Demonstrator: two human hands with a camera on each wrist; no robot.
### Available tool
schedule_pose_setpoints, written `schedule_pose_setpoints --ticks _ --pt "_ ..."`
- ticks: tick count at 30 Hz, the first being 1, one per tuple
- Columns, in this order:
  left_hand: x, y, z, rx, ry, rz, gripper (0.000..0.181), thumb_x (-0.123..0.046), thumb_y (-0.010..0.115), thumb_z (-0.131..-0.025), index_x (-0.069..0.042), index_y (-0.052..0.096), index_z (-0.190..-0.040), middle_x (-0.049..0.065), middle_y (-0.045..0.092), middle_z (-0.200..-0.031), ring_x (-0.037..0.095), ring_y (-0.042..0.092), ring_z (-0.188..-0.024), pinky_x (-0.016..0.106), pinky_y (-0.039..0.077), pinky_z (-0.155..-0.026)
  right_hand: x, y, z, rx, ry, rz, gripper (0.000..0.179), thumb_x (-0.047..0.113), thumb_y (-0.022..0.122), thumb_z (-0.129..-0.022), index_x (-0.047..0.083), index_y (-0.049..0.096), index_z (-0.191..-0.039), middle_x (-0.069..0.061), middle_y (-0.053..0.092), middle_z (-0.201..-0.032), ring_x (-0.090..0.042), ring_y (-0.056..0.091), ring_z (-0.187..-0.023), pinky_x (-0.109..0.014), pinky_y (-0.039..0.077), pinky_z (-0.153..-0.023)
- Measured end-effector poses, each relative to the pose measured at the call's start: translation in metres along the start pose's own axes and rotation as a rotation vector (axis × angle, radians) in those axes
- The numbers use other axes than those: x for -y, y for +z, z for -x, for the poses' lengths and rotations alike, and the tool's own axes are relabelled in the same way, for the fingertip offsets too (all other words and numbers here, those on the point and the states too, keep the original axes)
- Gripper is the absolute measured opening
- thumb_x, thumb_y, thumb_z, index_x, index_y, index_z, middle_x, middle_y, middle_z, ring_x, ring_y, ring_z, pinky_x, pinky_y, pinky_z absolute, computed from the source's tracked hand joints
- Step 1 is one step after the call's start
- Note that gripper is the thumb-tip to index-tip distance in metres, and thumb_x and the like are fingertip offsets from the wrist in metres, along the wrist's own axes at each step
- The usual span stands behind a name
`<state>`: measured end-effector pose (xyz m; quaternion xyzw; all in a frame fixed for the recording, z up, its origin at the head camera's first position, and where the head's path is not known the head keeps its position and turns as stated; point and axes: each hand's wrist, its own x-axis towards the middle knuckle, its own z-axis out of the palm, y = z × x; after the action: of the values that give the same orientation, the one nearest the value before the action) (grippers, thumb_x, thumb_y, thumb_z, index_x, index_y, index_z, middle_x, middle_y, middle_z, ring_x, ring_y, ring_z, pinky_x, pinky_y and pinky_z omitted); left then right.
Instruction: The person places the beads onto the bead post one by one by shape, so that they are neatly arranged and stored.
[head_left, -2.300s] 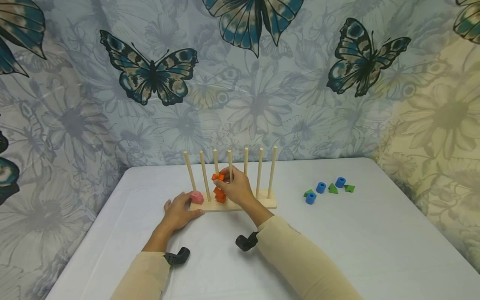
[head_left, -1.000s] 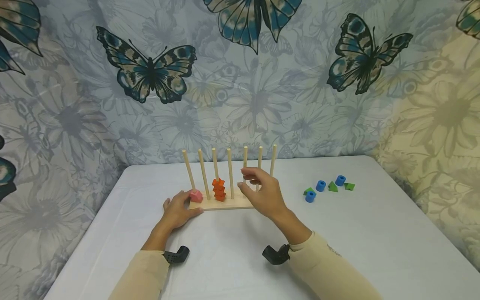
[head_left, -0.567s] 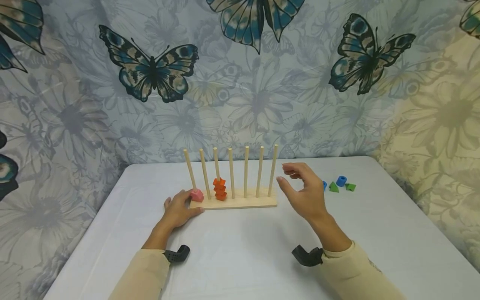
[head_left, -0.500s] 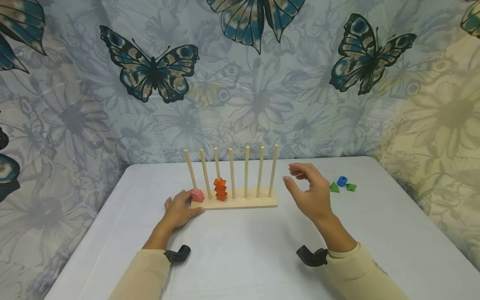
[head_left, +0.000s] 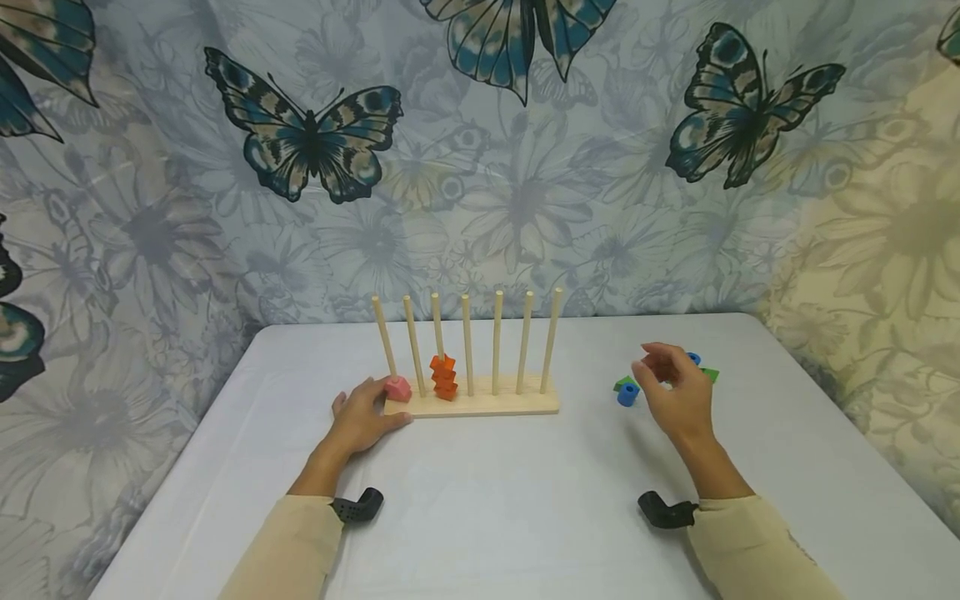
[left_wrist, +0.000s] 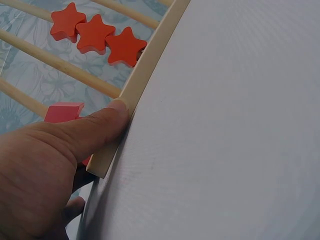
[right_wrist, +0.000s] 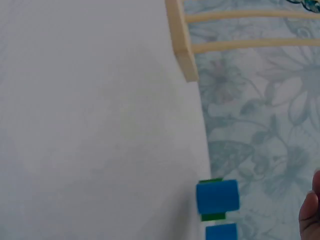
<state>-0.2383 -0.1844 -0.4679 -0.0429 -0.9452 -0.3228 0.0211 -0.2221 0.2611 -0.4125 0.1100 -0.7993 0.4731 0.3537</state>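
At its left end my left hand (head_left: 363, 415) grips a wooden peg rack (head_left: 495, 405); the left wrist view shows the thumb (left_wrist: 107, 120) pressed on the front edge of its base. A pink block (head_left: 398, 388) sits on the leftmost peg, beside those fingers. Three orange star beads (left_wrist: 95, 34) are stacked on the third peg. Over on the right, my right hand (head_left: 678, 396) hovers above loose beads, fingers curved and apart with nothing between them. Nearest it lie a blue cylinder bead (head_left: 628, 395) and a green triangle bead (head_left: 625, 382); the hand hides part of the group.
Behind the right hand, another blue cylinder (head_left: 694, 358) and a green triangle (head_left: 712, 375) peek out. The other pegs (head_left: 497, 342) stand upright and bare. White cloth covers the table (head_left: 487, 500), and a butterfly-print backdrop (head_left: 517, 208) rises at its back edge.
My right hand has let go of the top orange star on the third peg and moved right, over to the blue and green beads. The left hand has stayed on the rack.
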Motion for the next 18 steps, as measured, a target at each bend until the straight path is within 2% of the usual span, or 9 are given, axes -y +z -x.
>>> schedule_pose_setpoints --ticks 4,7,13,18 --pt "0.0 0.001 0.0 -0.003 0.0 -0.002 0.072 -0.037 0.081 -0.077 -0.006 0.053 -0.136 0.02 0.047 -0.141 0.038 0.027 -0.138 0.06 0.0 -0.108 -0.02 -0.004 0.01 0.034 0.146 0.06 0.023 0.004 0.068 -0.087 -0.002 0.064 -0.109 -0.01 0.064 -0.086 -0.005 0.056 -0.075 -0.012 0.042 -0.068" --pt "0.0 0.001 -0.001 -0.004 0.005 -0.002 0.072 -0.038 0.081 -0.077 -0.006 0.054 -0.136 0.02 0.047 -0.141 0.038 0.028 -0.138 0.06 0.0 -0.108 -0.031 -0.006 0.014 0.07 0.213 0.096 0.023 0.008 0.067 -0.089 -0.003 0.064 -0.109 -0.012 0.065 -0.088 -0.003 0.056 -0.075 -0.011 0.042 -0.068" --pt "0.0 0.0 0.0 0.001 0.015 -0.005 0.07 -0.038 0.081 -0.077 -0.006 0.055 -0.135 0.019 0.048 -0.141 0.039 0.028 -0.138 0.061 0.001 -0.107 -0.039 -0.007 0.021 0.139 0.267 0.168 0.027 0.016 0.067 -0.091 -0.002 0.064 -0.11 -0.012 0.065 -0.091 -0.003 0.055 -0.077 -0.012 0.042 -0.07" --pt "0.0 -0.001 0.0 0.003 0.009 -0.013 0.071 -0.037 0.081 -0.077 -0.006 0.055 -0.135 0.02 0.047 -0.141 0.038 0.028 -0.138 0.061 0.0 -0.107 -0.041 -0.007 0.025 0.202 0.332 0.228 0.03 0.023 0.065 -0.092 0.001 0.063 -0.113 -0.01 0.064 -0.093 -0.014 0.056 -0.084 -0.019 0.043 -0.075"
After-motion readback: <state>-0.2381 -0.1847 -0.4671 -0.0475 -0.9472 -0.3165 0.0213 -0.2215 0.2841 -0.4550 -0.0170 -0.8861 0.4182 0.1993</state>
